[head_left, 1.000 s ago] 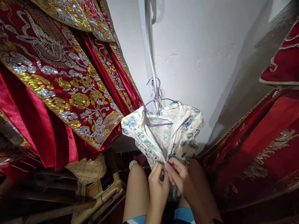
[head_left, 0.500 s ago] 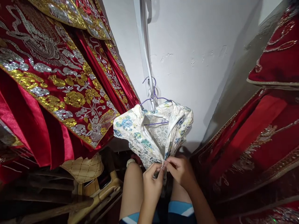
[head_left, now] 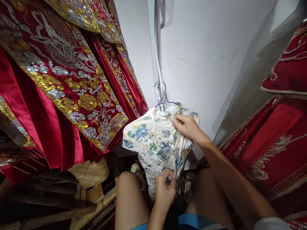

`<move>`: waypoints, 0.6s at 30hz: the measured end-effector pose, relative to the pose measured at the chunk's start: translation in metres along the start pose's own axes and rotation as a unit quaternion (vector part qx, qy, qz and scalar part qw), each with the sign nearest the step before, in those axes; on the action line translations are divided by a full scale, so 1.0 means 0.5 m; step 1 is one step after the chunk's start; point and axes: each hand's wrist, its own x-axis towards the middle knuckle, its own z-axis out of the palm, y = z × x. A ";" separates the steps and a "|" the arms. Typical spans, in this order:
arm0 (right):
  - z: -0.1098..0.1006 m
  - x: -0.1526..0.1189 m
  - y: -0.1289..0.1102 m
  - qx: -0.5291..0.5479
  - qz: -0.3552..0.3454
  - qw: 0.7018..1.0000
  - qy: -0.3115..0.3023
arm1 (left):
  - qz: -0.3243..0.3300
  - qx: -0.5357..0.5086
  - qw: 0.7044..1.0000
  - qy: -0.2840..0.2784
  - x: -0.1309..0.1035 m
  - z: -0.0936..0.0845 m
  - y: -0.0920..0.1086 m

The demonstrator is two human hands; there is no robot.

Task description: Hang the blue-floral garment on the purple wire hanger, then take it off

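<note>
A white dress (head_left: pixel 155 137) with blue, green and yellow flowers hangs from a purple hanger (head_left: pixel 165 97). Its opening is closed along a vertical seam up to near the collar. At the top of that seam, just below the collar, my right hand (head_left: pixel 185 125) is closed in a pinch on the zipper; the pull itself is hidden by the fingers. Lower down, my left hand (head_left: pixel 165 185) pinches the dress fabric beside the same seam, thumb and forefinger together.
Red garments with gold and silver embroidery (head_left: pixel 87 102) hang at the left, and more red garments (head_left: pixel 271 127) at the right. A white strap (head_left: pixel 158 57) runs down the pale wall (head_left: pixel 199 38) behind the hanger. A wooden chair (head_left: pixel 103 204) with a quilted tan pad (head_left: pixel 90 172) stands lower left.
My right hand has moved up from beside my left hand to near the collar. The V-shaped opening has closed along the seam. My left hand stays low on the dress.
</note>
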 end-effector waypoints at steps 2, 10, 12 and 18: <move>-0.023 0.054 -0.016 -0.021 -0.031 0.999 0.026 | 0.009 0.011 1.000 -0.017 0.002 0.005 -0.004; -0.016 0.025 -0.082 0.130 0.035 0.988 0.080 | 0.084 0.036 0.995 -0.038 0.100 -0.087 0.072; -0.010 0.014 -0.096 0.198 0.073 0.973 0.092 | 0.145 0.010 0.989 0.024 0.156 -0.128 0.134; 0.017 0.020 -0.101 0.329 0.125 0.931 0.099 | 0.312 0.129 0.937 0.092 0.308 -0.170 0.285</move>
